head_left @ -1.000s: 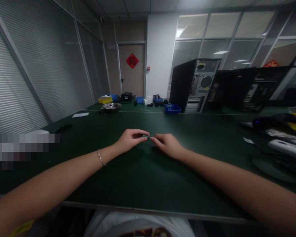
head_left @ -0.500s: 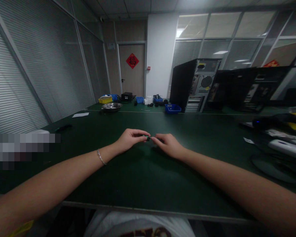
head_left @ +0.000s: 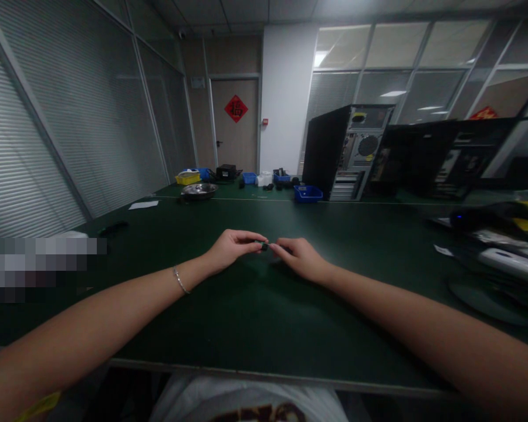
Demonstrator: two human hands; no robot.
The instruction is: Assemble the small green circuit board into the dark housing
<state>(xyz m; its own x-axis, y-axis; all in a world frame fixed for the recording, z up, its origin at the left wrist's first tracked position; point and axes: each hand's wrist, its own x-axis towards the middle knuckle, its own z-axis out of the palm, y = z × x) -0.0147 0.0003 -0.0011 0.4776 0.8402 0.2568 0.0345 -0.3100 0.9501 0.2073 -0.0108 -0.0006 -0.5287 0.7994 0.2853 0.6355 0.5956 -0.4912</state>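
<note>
One small part (head_left: 264,247) pinched in left hand (head_left: 229,249), right hand (head_left: 304,258) just beside.

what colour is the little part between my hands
The small part looks green and blackish, in the head view.

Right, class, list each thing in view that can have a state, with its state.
Left hand: pinching the small green-and-black part
Right hand: fingertips beside it, contact unclear
Light-brown wooden door: shut
White slatted blinds: lowered
Black boxy computer tower: upright
Round silver metal bowl: upright
</note>
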